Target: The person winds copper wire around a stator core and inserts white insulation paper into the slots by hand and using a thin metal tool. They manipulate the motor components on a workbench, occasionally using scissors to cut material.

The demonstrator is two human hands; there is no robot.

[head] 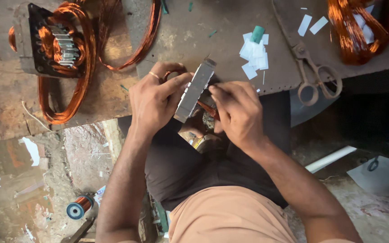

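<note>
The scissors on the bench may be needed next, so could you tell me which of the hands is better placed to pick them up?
Probably the right hand: the scissors lie on its side, while the left hand grips the metal stator core.

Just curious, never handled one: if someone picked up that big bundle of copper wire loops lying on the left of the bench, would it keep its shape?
The copper wire bundle would probably sag and spread: its thin strands lie loose. It is likely heavy for its size, being dense metal. It is unlikely to roll, since it lies flat.

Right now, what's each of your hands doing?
Left hand: closed, holding the grey metal motor core.
Right hand: closed, fingers pinched at the core's edge; what they hold cannot be told.
</note>
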